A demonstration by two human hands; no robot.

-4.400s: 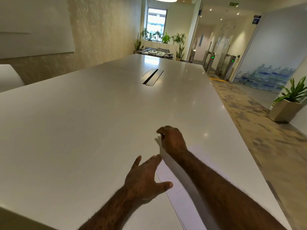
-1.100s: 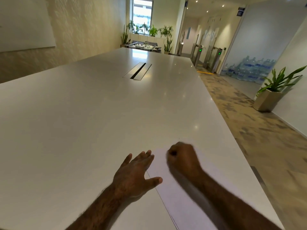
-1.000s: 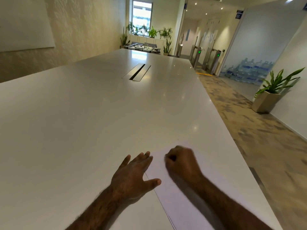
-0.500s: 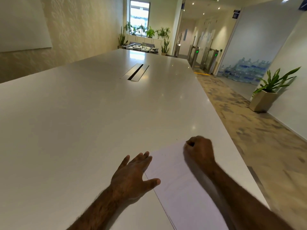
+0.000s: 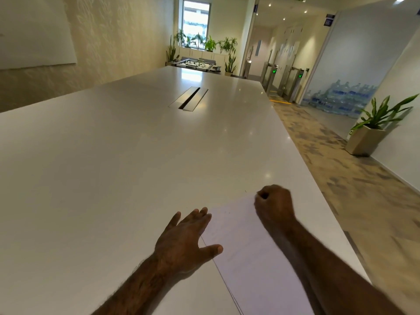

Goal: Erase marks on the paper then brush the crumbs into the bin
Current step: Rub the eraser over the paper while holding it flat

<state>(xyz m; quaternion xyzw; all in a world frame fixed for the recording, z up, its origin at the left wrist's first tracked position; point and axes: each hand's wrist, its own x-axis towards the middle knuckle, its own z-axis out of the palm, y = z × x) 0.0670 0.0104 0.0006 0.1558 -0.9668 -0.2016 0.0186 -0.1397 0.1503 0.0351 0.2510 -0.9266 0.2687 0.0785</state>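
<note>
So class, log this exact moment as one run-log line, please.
step: erasing | left hand: flat on paper's left edge | right hand: fisted at far corner, eraser unseen | paper: flat on table | bin: unseen

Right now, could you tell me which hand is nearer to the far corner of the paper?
Right. The right hand, curled in a fist, sits at the paper's far corner; the left hand lies flat across its left edge, nearer the person.

white table (image 5: 113, 167), paper (image 5: 245, 246) lying flat

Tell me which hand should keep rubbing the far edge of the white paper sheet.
Right. The right hand is fisted at the white paper sheet's far edge; the left hand lies flat, pinning its left edge.
</note>
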